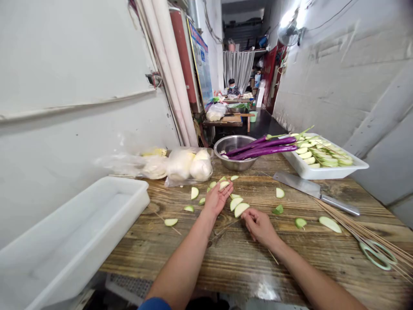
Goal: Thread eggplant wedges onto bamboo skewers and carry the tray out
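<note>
My right hand (260, 224) is closed around a thin wooden skewer (273, 257), whose rear end sticks out below the wrist. Threaded on it are a few half-moon vegetable slices (241, 209), pale inside with green skin. At the skewer's front end is my left hand (219, 198), palm turned up, pinching another half-moon slice (223, 185) between thumb and fingers. Whether the skewer tip has entered that slice I cannot tell. Loose slices (194, 193) lie around my left hand, and one (280, 193) rests farther right.
White trays stand left (142, 189) and right (322, 173), the right one full of skewered slices. A steel bowl (237, 165) holds purple eggplants (264, 150). Bagged vegetables (185, 165), a cleaver (298, 184), bare skewers (361, 226) and scissors (376, 254) lie about. A person (233, 88) sits far back.
</note>
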